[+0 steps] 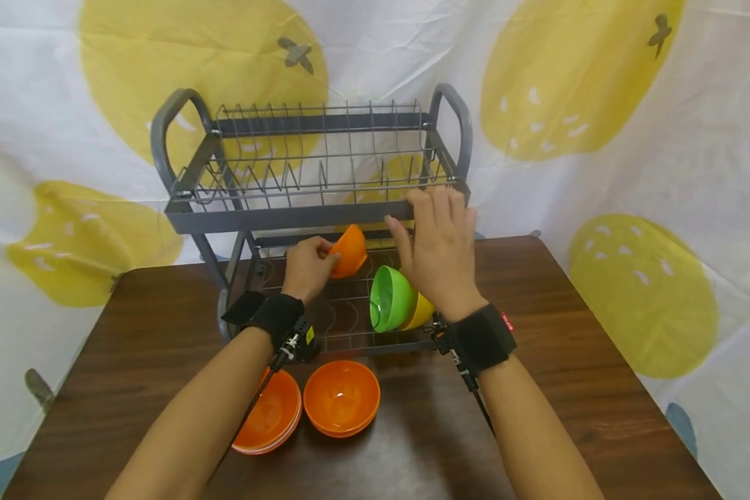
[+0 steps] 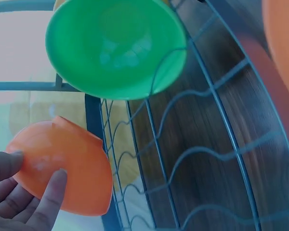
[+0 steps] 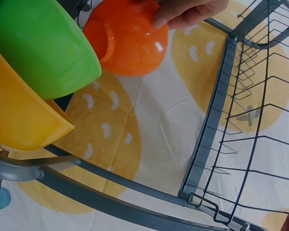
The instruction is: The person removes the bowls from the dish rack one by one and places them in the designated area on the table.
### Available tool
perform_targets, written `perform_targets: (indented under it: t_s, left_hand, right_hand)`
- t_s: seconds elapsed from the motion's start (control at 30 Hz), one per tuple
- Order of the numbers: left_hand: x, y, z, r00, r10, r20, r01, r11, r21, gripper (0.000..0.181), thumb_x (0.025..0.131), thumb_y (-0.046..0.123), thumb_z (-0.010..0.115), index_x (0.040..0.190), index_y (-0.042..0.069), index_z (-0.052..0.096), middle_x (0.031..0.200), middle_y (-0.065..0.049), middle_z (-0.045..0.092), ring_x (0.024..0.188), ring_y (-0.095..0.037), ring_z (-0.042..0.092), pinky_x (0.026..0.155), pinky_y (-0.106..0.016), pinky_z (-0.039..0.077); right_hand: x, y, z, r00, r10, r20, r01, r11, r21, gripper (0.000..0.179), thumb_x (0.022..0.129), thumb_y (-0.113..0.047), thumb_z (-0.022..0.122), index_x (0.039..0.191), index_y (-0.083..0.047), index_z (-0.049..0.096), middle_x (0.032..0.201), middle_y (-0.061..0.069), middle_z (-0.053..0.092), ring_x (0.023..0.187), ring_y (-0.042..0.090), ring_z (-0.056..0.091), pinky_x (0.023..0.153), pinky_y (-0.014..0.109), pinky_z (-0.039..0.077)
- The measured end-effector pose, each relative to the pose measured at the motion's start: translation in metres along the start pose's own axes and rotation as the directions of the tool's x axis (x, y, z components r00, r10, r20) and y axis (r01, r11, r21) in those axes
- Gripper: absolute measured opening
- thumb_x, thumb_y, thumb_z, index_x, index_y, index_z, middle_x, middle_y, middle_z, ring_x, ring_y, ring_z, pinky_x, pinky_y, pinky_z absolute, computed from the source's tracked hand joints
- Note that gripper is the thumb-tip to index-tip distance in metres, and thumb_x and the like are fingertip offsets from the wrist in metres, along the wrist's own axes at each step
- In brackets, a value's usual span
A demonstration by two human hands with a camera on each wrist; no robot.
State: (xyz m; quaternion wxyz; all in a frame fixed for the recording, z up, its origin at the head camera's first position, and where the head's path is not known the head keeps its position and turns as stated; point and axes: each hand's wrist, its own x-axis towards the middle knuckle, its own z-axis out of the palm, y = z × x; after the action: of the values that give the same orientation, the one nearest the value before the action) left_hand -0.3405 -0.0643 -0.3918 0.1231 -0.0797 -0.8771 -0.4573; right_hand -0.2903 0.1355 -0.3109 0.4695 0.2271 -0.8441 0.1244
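My left hand (image 1: 308, 269) pinches an orange bowl (image 1: 350, 251) tilted on its side, under the upper tier of a grey two-tier dish rack (image 1: 275, 219). In the left wrist view, thumb and fingers lie on the orange bowl's (image 2: 79, 168) outer wall, beside the wire lower tier. My right hand (image 1: 440, 257) grips the upper tier's front rail near its right end, fingers over the top. Below it, a green bowl (image 1: 402, 298) stands on edge on the lower tier, its mouth facing left. Nested behind it is a yellow bowl (image 1: 421, 311), partly hidden by my right wrist.
Before the rack on the wooden table (image 1: 600, 389) stand a stack of orange bowls (image 1: 269, 413), partly hidden by my left forearm, and another orange bowl (image 1: 342, 398) beside it. The upper wire tier (image 1: 325, 163) holds no dishes. A patterned cloth (image 1: 387, 42) hangs behind.
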Motion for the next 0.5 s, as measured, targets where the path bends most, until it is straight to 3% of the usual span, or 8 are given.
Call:
perform_targets:
  t_s: [0.1, 0.23, 0.5]
  left_hand:
    - [-0.004, 0.001, -0.004, 0.993, 0.118, -0.015, -0.116, 0.986, 0.118, 0.019, 0.087, 0.011, 0.062, 0.098, -0.004, 0.063, 0.084, -0.018, 0.066, 0.067, -0.023, 0.061, 0.06, -0.035, 0.052]
    - [-0.011, 0.001, -0.009, 0.967, 0.255, 0.004, -0.247, 0.935, 0.256, 0.017, 0.085, 0.008, 0.063, 0.095, -0.005, 0.062, 0.086, -0.02, 0.066, 0.072, -0.027, 0.061, 0.065, -0.038, 0.051]
    - [-0.029, 0.006, -0.019, 0.937, 0.333, 0.106, -0.348, 0.868, 0.354, 0.012, 0.088, 0.008, 0.06, 0.096, -0.001, 0.059, 0.085, -0.015, 0.063, 0.072, -0.024, 0.057, 0.065, -0.037, 0.049]
  right_hand:
    - [0.0, 0.001, -0.001, 1.0, 0.002, -0.004, -0.002, 1.0, 0.005, 0.037, 0.095, -0.038, 0.045, 0.111, -0.005, 0.046, 0.1, 0.013, 0.046, 0.099, 0.032, 0.038, 0.069, 0.045, 0.029]
    - [0.001, 0.001, -0.001, 1.0, 0.0, -0.01, 0.001, 1.0, 0.013, 0.037, 0.095, -0.038, 0.045, 0.112, -0.005, 0.047, 0.1, 0.013, 0.046, 0.099, 0.032, 0.038, 0.069, 0.044, 0.029]
    - [0.001, 0.0, -0.001, 1.0, -0.001, -0.005, 0.001, 1.0, 0.029, 0.037, 0.095, -0.038, 0.045, 0.111, -0.005, 0.047, 0.099, 0.013, 0.046, 0.098, 0.032, 0.038, 0.07, 0.045, 0.029]
